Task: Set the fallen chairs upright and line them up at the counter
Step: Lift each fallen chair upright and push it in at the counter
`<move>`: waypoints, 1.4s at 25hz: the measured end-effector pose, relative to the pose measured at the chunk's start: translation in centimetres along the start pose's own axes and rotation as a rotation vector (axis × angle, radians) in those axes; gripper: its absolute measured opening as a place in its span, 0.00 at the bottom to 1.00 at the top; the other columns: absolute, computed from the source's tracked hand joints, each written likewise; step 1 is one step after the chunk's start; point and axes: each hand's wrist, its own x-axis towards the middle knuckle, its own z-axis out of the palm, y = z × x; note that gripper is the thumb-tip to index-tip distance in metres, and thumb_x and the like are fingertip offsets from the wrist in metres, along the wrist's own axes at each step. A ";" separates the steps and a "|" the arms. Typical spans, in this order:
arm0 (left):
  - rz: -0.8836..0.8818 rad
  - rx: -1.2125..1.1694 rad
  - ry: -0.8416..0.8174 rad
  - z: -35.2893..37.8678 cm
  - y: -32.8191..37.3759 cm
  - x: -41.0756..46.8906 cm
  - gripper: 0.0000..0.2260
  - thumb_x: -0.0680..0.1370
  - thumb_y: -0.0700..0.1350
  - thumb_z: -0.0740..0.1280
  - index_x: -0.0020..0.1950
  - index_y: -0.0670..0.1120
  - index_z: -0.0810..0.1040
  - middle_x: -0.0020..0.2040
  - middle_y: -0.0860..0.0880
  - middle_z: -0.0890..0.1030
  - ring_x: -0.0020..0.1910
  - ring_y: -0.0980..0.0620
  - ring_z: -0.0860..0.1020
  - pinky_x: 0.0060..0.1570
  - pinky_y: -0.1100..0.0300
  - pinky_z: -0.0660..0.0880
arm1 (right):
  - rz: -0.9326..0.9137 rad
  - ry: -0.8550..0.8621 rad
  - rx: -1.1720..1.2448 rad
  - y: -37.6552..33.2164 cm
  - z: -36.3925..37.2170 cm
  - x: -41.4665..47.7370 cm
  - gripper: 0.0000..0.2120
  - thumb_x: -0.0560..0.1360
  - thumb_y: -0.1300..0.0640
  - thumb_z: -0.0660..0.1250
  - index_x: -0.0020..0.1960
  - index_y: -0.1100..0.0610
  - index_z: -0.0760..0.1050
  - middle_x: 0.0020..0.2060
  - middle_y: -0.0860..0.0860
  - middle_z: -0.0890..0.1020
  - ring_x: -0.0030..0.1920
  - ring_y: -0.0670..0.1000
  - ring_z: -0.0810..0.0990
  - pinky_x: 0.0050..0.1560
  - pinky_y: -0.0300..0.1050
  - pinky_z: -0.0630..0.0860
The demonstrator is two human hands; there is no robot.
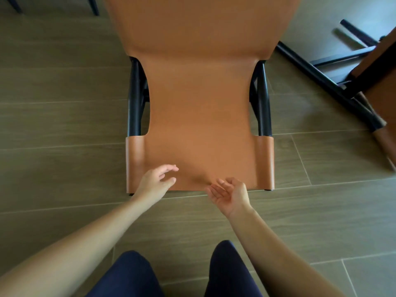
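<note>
A tan leather chair with a black frame lies on its back on the floor in front of me, the top edge of its backrest nearest to me. My left hand hovers over that edge with fingers loosely spread and holds nothing. My right hand is palm up just at the same edge, fingers relaxed and empty. A second tan chair lies tipped over at the right, its black legs pointing left.
The floor is brown wood-look tile. Dark legs of other furniture show at the top left. My knees in dark trousers are at the bottom of the view. No counter is in view.
</note>
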 end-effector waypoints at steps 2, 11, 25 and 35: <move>0.000 -0.019 -0.029 0.3 -0.2 0.1 0.13 0.77 0.37 0.66 0.58 0.51 0.79 0.67 0.55 0.76 0.68 0.57 0.71 0.70 0.61 0.63 | 0.026 0.045 0.047 0.7 -0.2 0.0 0.09 0.79 0.59 0.58 0.45 0.64 0.71 0.48 0.62 0.73 0.53 0.59 0.74 0.63 0.55 0.74; 0.071 0.236 -0.127 1.6 -2.0 0.2 0.15 0.77 0.39 0.65 0.62 0.53 0.76 0.71 0.57 0.71 0.66 0.58 0.72 0.65 0.65 0.64 | -0.011 0.155 0.272 1.5 0.2 0.9 0.26 0.77 0.59 0.62 0.72 0.68 0.61 0.59 0.63 0.74 0.60 0.59 0.77 0.61 0.48 0.74; 0.347 0.591 -0.093 2.2 -2.0 0.2 0.29 0.77 0.41 0.67 0.76 0.51 0.62 0.79 0.52 0.51 0.76 0.59 0.42 0.72 0.62 0.36 | 0.082 0.062 0.171 0.9 1.5 -1.7 0.17 0.74 0.68 0.56 0.62 0.64 0.70 0.63 0.61 0.77 0.60 0.60 0.76 0.69 0.54 0.67; 0.579 0.927 0.034 1.3 -0.7 -0.6 0.30 0.73 0.39 0.72 0.74 0.46 0.67 0.76 0.43 0.62 0.76 0.45 0.59 0.73 0.47 0.59 | 0.069 0.083 0.131 -0.1 3.8 -5.1 0.15 0.69 0.69 0.57 0.56 0.64 0.69 0.50 0.62 0.78 0.49 0.60 0.78 0.64 0.55 0.70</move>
